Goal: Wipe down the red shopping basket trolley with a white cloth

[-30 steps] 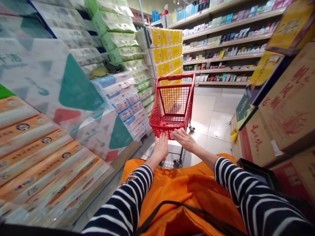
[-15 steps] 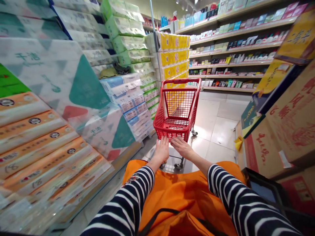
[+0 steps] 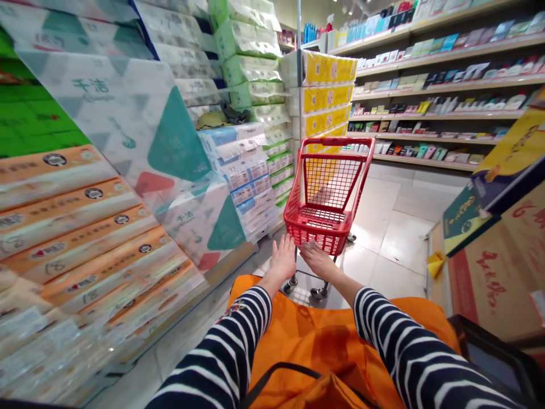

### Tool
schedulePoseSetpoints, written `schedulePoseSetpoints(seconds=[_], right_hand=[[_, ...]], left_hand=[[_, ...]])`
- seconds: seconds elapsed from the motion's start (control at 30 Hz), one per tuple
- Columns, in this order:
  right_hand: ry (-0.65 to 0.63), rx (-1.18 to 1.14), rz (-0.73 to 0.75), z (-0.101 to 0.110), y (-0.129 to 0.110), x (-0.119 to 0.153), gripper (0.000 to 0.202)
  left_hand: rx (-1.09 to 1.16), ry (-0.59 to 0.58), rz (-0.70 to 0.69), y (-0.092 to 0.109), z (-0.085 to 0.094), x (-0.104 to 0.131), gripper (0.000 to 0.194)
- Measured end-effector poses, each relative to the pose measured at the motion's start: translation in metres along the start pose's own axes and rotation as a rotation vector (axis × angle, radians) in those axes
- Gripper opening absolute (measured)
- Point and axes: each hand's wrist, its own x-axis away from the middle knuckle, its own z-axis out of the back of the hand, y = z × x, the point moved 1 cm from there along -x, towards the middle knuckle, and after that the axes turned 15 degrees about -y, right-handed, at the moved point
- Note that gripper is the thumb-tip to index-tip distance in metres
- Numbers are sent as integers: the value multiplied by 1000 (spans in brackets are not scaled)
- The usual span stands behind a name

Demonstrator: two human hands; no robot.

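Note:
A red plastic shopping cart (image 3: 318, 234) stands upright right in front of me, its basket showing nothing inside. My left hand (image 3: 283, 258) is open at the basket's near left corner, fingers stretched out and spread. Beside it, my right hand (image 3: 317, 258) lies flat with its fingers extended along the basket's near wall. Neither hand grips anything. Whether the fingertips touch the red plastic I cannot tell. Below the basket, grey legs and dark casters (image 3: 319, 292) rest on the tiles. Striped sleeves and an orange apron (image 3: 298, 324) fill the lower view.
Stacked tissue packs (image 3: 114, 210) line the left side, beside packs with a teal pattern (image 3: 179, 142). A yellow-fronted stack (image 3: 327, 94) rises behind the cart. Shelves of small goods (image 3: 426, 116) run across the back. Cardboard boxes (image 3: 481, 278) border the aisle on the right.
My view has turned left, so the cart, stacks and shelves sit farther right in the picture. The cart looks slightly more angled. Both hands stay open at its near edge.

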Motion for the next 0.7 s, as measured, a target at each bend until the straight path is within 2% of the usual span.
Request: schedulePoseSetpoints(seconds=[0.1,0.2,0.27,0.33,0.4,0.57,0.63,0.7], right_hand=[[34,33,64,19,1,-11,34],[141,50,68,43,10,-37,39],[193,57,53,50,16,-53,41],[192,60,64,46,17,-60,40],[144,45,91,32,15,-57,39],[-68,-33,42,-11,3,-22,36],[-130,-42,54,-16,1,-11,33],[-104,-39,97,-6,3,-8,32]], left_hand=[[17,6,48,-11,4,-4,69],[45,16,99,-25,11,-7,68],[60,19,127,-32,14,-7,69],[66,20,137,-34,14,-6,70],[58,17,119,-33,11,-4,71],[14,30,34,-20,-2,-3,70],[17,32,10,-16,-5,-4,70],[24,45,4,-15,-3,-5,70]])
